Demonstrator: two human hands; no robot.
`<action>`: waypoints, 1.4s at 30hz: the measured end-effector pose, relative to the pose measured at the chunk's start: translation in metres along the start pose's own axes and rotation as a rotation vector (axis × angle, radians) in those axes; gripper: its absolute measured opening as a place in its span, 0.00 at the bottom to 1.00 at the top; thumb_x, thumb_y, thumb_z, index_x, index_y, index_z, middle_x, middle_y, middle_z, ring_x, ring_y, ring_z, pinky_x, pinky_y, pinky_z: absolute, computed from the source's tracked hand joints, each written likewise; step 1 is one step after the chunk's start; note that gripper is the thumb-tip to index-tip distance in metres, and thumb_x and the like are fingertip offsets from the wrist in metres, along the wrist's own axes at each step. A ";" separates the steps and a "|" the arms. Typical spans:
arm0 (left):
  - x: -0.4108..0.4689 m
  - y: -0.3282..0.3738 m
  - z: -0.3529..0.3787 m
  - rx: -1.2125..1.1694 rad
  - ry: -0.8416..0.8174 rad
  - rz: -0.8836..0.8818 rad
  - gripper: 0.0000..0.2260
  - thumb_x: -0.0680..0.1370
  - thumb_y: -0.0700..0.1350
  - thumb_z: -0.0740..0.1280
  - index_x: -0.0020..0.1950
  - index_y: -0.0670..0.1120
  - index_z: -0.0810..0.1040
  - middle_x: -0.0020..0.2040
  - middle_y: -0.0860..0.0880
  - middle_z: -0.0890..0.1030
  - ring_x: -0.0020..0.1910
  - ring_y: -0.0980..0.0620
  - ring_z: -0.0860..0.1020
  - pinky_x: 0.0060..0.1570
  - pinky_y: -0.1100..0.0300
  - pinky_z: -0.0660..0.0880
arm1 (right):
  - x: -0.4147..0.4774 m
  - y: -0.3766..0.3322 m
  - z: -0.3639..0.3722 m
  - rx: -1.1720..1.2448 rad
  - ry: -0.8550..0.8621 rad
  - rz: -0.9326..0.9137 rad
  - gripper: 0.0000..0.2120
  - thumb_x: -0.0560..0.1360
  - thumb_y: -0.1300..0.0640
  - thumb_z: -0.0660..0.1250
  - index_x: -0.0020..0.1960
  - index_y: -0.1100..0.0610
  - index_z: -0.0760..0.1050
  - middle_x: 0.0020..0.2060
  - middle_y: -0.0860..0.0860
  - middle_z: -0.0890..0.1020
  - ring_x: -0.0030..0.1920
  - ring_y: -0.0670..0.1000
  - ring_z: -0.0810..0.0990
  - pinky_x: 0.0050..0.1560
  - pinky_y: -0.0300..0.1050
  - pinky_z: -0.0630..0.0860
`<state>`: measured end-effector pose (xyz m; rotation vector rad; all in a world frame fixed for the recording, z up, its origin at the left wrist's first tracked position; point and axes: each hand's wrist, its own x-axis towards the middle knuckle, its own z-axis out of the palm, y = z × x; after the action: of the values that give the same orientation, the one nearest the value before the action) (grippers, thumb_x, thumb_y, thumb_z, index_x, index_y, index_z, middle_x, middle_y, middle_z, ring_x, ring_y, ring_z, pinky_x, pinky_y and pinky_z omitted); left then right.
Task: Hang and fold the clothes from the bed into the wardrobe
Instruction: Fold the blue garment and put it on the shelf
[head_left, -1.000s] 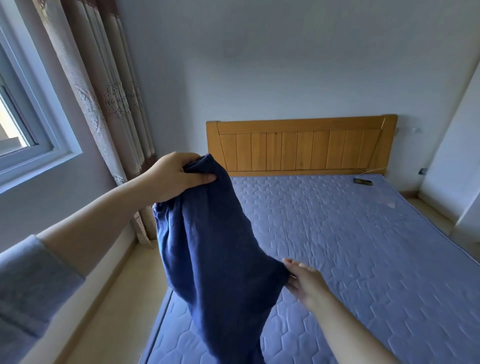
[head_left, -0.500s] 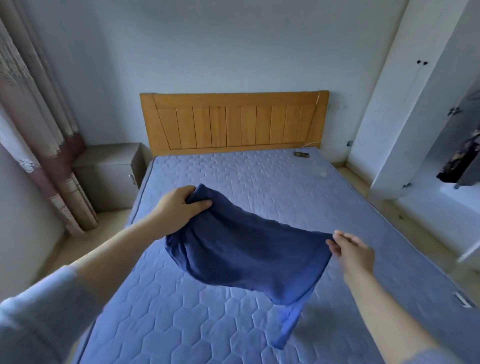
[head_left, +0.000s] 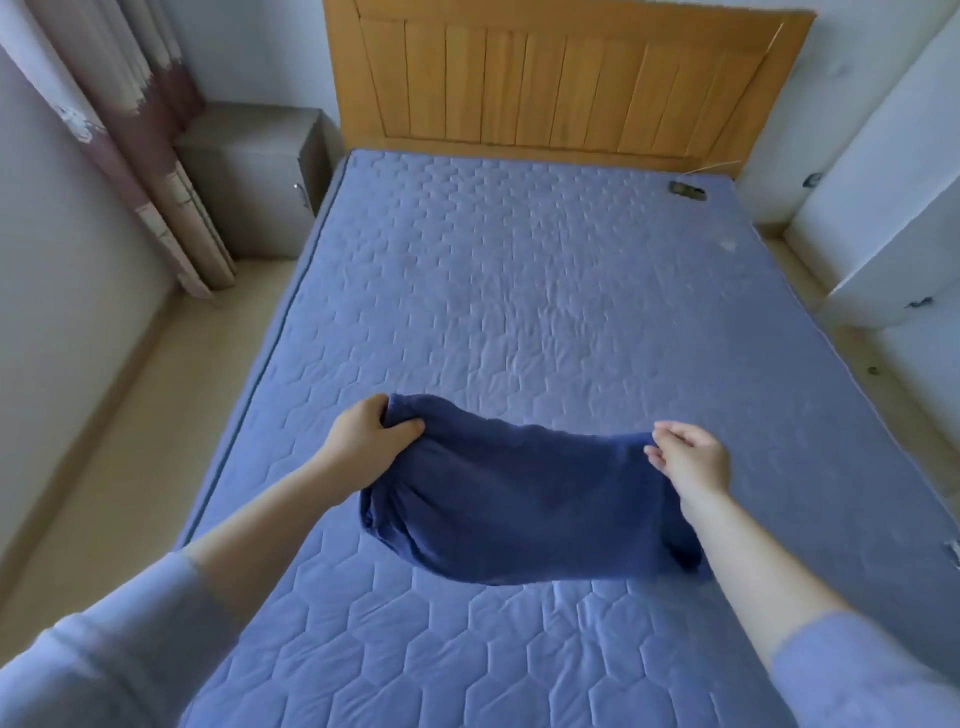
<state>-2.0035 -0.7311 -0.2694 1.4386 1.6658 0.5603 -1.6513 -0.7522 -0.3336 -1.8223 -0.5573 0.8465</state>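
Observation:
A dark blue garment (head_left: 519, 499) is stretched sideways low over the near part of the bed (head_left: 545, 291), which has a light blue quilted mattress. My left hand (head_left: 369, 441) grips its left top corner with the fingers closed over bunched cloth. My right hand (head_left: 691, 457) pinches the right top corner, the other fingers spread. The cloth sags between the hands; its right lower edge is hidden behind my right forearm. The white wardrobe (head_left: 893, 218) stands to the right of the bed.
A wooden headboard (head_left: 566, 78) closes the far end of the bed. A small dark device with a cable (head_left: 688, 190) lies at the far right corner of the mattress. A grey nightstand (head_left: 254, 176) and curtains (head_left: 150, 130) stand at the left.
The view has tilted down onto the bed. Both hands have lowered the garment toward the mattress and drawn it wider; a second ago it hung upright from my left hand.

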 end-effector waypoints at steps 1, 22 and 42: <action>-0.001 -0.026 -0.003 -0.012 0.015 -0.059 0.08 0.77 0.49 0.67 0.51 0.45 0.77 0.46 0.47 0.81 0.47 0.47 0.79 0.46 0.51 0.77 | -0.003 0.012 0.023 -0.048 -0.060 0.026 0.06 0.77 0.66 0.65 0.52 0.61 0.79 0.36 0.51 0.80 0.34 0.49 0.79 0.35 0.32 0.79; -0.052 -0.501 -0.052 -0.138 0.276 -0.826 0.08 0.80 0.45 0.63 0.49 0.40 0.69 0.39 0.45 0.77 0.37 0.49 0.74 0.30 0.56 0.65 | -0.151 0.243 0.412 -0.816 -0.620 -0.122 0.14 0.76 0.60 0.63 0.60 0.54 0.78 0.46 0.49 0.78 0.50 0.50 0.76 0.50 0.41 0.70; -0.012 -0.602 -0.009 -0.476 0.158 -0.864 0.24 0.70 0.49 0.77 0.59 0.48 0.68 0.52 0.51 0.78 0.49 0.48 0.78 0.33 0.57 0.73 | -0.095 0.321 0.531 -0.980 -0.613 -0.205 0.17 0.75 0.63 0.62 0.62 0.54 0.77 0.48 0.49 0.76 0.52 0.52 0.77 0.49 0.40 0.69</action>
<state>-2.3570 -0.8855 -0.7315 0.2745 1.9055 0.5154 -2.1192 -0.6252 -0.7325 -2.2633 -1.7590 1.0881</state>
